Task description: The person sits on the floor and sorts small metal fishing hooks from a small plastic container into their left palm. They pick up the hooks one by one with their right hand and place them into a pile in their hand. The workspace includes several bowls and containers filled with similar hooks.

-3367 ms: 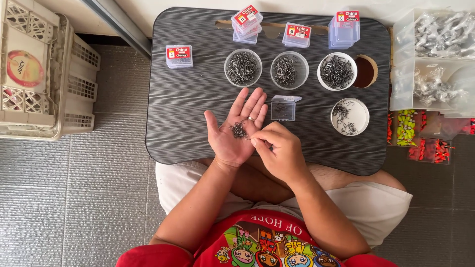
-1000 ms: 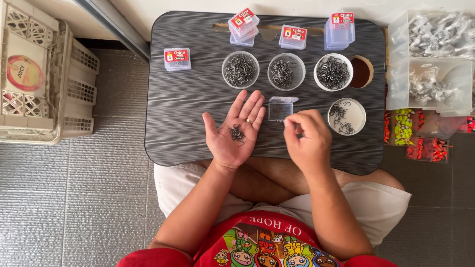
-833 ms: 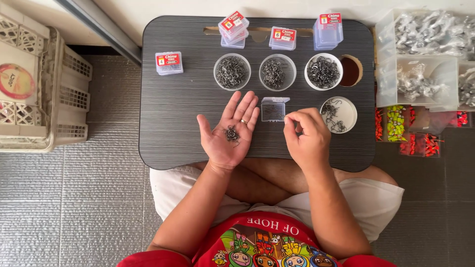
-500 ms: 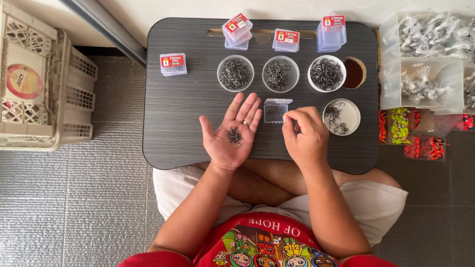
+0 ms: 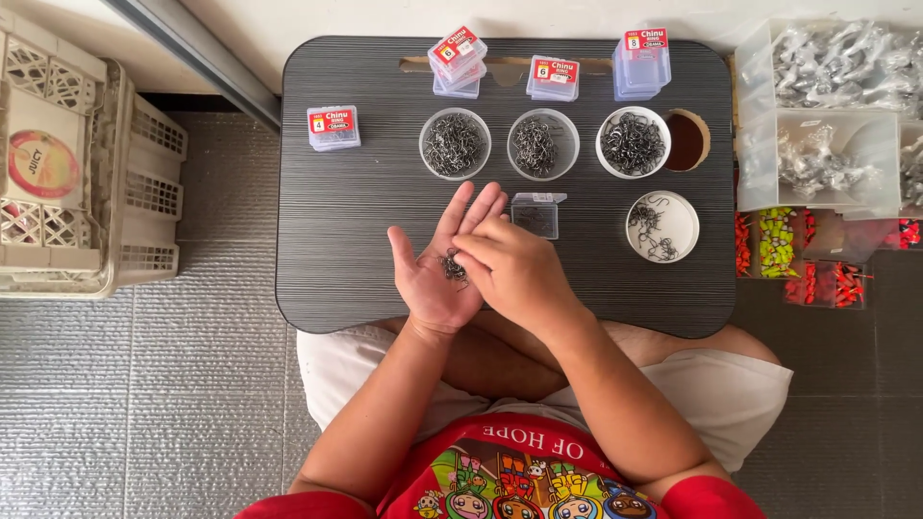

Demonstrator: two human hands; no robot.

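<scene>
Left hand [image 5: 435,264] palm up, fingers [image 5: 468,209] spread loose and pointing away from body, thumb out to left side. Left forearm runs up from lower left, elbow bent, wrist straight. Right hand [image 5: 514,272] palm down, lying across edge of left palm, its fingers curled in and fingertips pinched together over left palm's middle. Right forearm comes in from lower right, crossing over lap. Both arms bare to short red sleeves. Legs folded under forearms.

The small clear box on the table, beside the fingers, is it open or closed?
Open. The small clear box shows its lid folded back at the far edge, and dark hooks lie in the uncovered tray.
</scene>
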